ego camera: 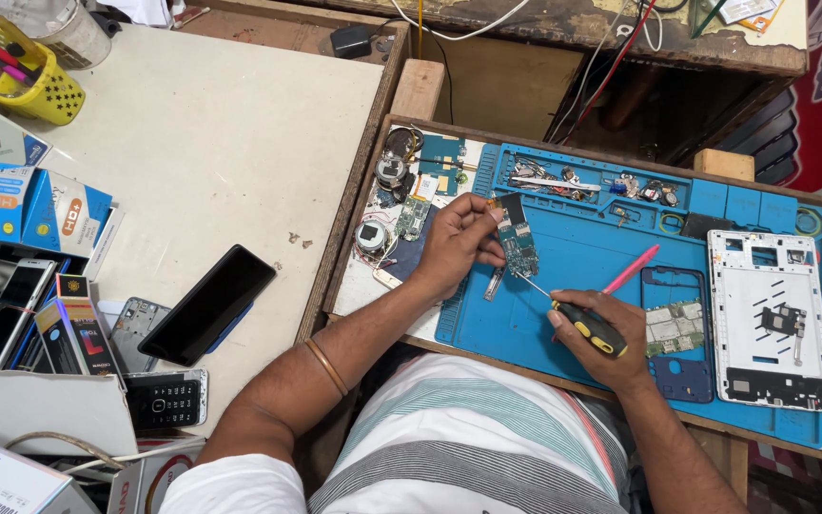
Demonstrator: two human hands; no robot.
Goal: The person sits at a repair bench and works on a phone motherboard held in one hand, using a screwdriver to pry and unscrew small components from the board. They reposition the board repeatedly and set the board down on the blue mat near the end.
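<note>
Left hand pinches a green circuit board between thumb and fingertips, holding it tilted above the left part of the blue mat. Right hand is closed around a black-and-yellow screwdriver, its tip touching the board's lower edge. A pink tool lies just beside the right hand.

i'm at my phone repair bench: a blue repair mat strewn with circuit boards and a white phone frame, boxed screen protectors and old handsets piled on the side table, wires trailing behind.
</note>
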